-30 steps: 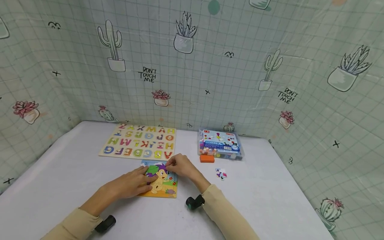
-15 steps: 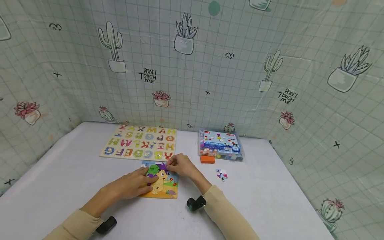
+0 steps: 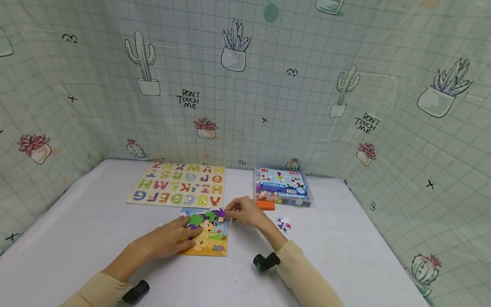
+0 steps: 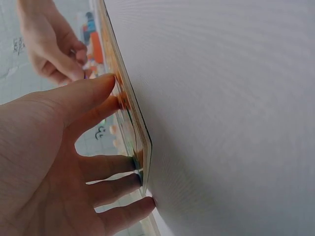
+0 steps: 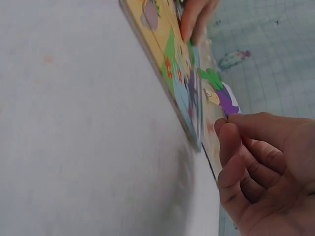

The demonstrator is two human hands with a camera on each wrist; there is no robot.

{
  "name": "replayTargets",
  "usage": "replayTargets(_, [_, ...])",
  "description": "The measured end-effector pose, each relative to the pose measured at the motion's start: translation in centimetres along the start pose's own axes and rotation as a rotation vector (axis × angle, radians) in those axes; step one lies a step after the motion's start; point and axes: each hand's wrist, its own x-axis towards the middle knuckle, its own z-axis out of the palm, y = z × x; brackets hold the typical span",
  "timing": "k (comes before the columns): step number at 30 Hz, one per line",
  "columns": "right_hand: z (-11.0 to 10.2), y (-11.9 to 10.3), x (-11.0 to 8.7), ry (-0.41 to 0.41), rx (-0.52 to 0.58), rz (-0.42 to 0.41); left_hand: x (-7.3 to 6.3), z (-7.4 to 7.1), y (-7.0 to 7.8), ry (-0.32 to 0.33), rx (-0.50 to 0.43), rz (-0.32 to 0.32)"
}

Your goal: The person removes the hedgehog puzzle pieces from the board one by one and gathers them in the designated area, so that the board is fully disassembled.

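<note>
A wooden jigsaw puzzle (image 3: 215, 251) with a cartoon hedgehog picture lies on the white table. My left hand (image 3: 170, 238) rests on its left part, fingers spread and fairly straight; in the left wrist view the thumb (image 4: 93, 93) and fingertips lie along the board. Between thumb and index finger, my right hand (image 3: 247, 212) pinches a puzzle piece (image 5: 227, 101) by its edge. Purple, green and a bit of yellow face show on that piece. It stands raised over the upper right part of the puzzle, above the board's face in the right wrist view.
Behind the puzzle lies an alphabet peg board (image 3: 176, 187). A clear plastic box (image 3: 283, 187) of colourful parts stands at the back right, an orange block (image 3: 265, 205) in front of it. To the right of my right hand lies a loose puzzle piece (image 3: 284, 224).
My right hand has shifted a little to the right, bringing the pinched puzzle piece up off the board. The left hand keeps its place on the puzzle.
</note>
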Motion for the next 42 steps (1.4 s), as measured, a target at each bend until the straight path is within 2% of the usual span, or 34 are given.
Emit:
replayTargets(9, [-4.4, 4.0, -2.7, 0.03, -0.04, 0.0, -0.4, 0.0, 0.2, 0.02, 0.021, 0.041])
replayTargets(14, [-6.5, 5.7, -4.3, 0.054, -0.054, 0.043, -0.4, -0.2, 0.3, 0.019, 0.03, 0.044])
replayTargets(18, [-7.5, 7.0, -5.5, 0.067, -0.053, 0.111, -0.4, -0.2, 0.2, 0.015, 0.019, 0.046])
replayTargets(26, [-8.6, 8.5, -6.7, 0.102, -0.116, 0.167, -0.3, -0.2, 0.2, 0.02, 0.027, 0.059])
replayTargets(35, [-8.7, 8.8, -6.6, 0.118, -0.138, 0.174, -0.3, -0.3, 0.3, 0.013, 0.021, 0.032])
replayTargets(42, [-8.6, 9.0, -6.5, 0.13, -0.156, 0.207, -0.3, -0.2, 0.3, 0.016, 0.04, 0.035])
